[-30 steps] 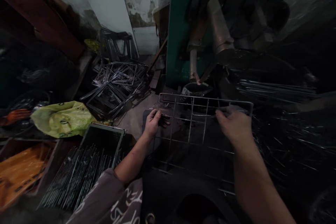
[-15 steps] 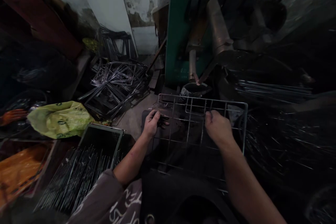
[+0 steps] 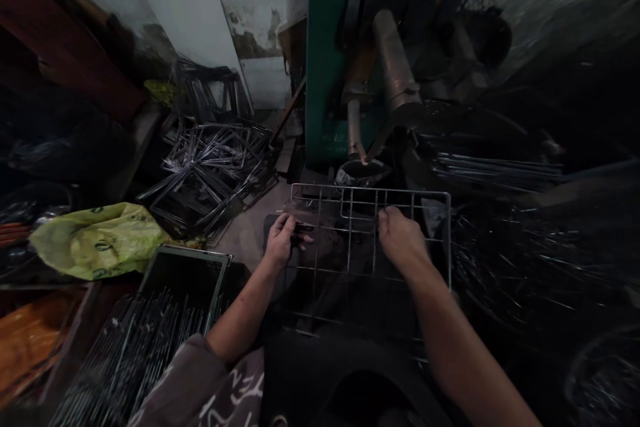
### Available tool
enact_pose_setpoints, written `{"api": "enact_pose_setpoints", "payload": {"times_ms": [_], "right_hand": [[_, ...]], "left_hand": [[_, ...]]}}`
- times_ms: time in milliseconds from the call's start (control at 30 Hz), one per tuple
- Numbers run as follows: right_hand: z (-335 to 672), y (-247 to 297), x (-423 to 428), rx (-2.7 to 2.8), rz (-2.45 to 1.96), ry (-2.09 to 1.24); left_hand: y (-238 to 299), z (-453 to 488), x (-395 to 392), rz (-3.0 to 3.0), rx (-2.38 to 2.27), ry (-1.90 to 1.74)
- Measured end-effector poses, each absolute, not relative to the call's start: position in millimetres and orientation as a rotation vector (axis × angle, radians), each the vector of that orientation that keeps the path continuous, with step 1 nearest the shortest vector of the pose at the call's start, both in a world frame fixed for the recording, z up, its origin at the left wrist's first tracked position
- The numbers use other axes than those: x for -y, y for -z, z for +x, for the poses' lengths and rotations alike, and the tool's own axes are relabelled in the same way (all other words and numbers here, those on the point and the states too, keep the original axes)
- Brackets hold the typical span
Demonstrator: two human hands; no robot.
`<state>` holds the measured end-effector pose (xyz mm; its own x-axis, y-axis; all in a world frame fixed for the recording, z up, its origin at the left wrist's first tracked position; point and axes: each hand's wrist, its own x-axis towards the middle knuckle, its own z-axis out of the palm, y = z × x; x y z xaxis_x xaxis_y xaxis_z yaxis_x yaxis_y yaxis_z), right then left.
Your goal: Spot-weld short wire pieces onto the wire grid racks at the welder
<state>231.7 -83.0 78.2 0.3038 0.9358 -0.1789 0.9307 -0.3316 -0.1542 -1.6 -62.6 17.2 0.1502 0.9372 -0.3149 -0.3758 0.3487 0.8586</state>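
A wire grid rack (image 3: 349, 253) with a rectangular outer frame is held in front of me, its far edge just below the machine's copper-coloured tip. On its left side, my left hand (image 3: 281, 239) is closed, thumb and forefinger pinching the edge wire while other fingers reach under. My right hand (image 3: 400, 237) grips an inner wire right of the middle, beside a small rounded wire loop at the far edge. Above the rack stands the green machine (image 3: 320, 80), with thick metal arms (image 3: 395, 57) ending in the tip (image 3: 365, 161). The rack's near part fades into dark clothing.
Bent wire frames (image 3: 215, 160) lie piled on the floor ahead left. A crate (image 3: 220, 280) of thin metal rods (image 3: 135, 347) stands at lower left, near a yellow-green bag (image 3: 100, 240). Rods (image 3: 495, 167) and loose wire pieces (image 3: 530, 260) lie at right.
The view has turned slightly right, so everything appears shifted left. Both hands keep their hold on the rack, which stays nearly in the same place below the machine tip.
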Motion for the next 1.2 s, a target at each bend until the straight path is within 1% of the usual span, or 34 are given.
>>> {"api": "enact_pose_setpoints", "payload": {"times_ms": [267,600,1200], "right_hand": [[226,-79,79,1.788,-2.518,-0.350],[220,-78,66,1.915,-2.427,-0.346],[223,-81,32,2.002,-2.458,-0.327]], "left_hand": [[-14,-3,62,0.701,-1.024,-1.104],[-13,-11,64,0.674,-1.079,-1.135],[-12,-6,42,0.652,-1.061,-1.171]]}}
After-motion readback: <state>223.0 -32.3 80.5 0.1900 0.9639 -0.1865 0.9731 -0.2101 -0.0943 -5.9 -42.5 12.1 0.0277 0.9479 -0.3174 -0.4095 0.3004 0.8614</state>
